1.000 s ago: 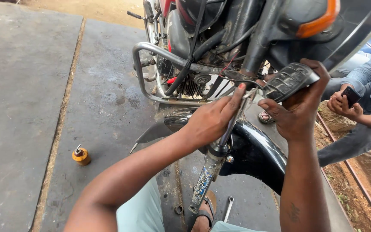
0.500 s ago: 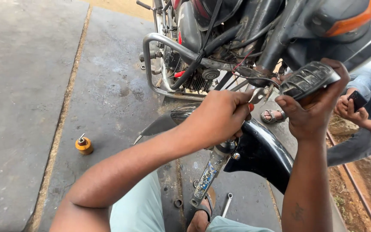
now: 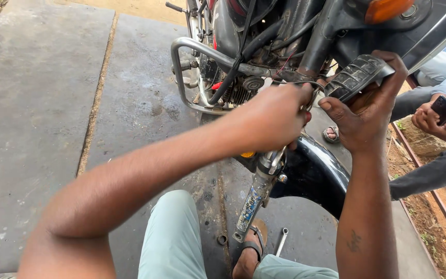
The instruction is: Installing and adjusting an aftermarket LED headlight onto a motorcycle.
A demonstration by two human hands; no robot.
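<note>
The left hand (image 3: 274,116) is closed in a fist around the top of the fork tube (image 3: 256,194) of the motorcycle (image 3: 295,36); what it grips is hidden under the fingers, so I cannot tell if there is a tool inside; the right hand (image 3: 362,111) is wrapped around one black ribbed rubber part (image 3: 357,77), fingers over its far end and thumb below, and this part sits just under the headlamp area; the motorcycle is cut off by the upper edge, only the engine, one chrome guard bar (image 3: 192,51) and one orange indicator (image 3: 385,9) are visible; one black fender (image 3: 316,173) lies below both hands, partly covered by the right forearm; on the concrete floor (image 3: 37,103) I count one spanner (image 3: 281,242) and one small ring-like piece (image 3: 222,239), hard to identify; one sandalled foot shows between the knees; at the right edge another person's hand (image 3: 429,120) holds one dark phone (image 3: 444,108), the body is out of frame.
</note>
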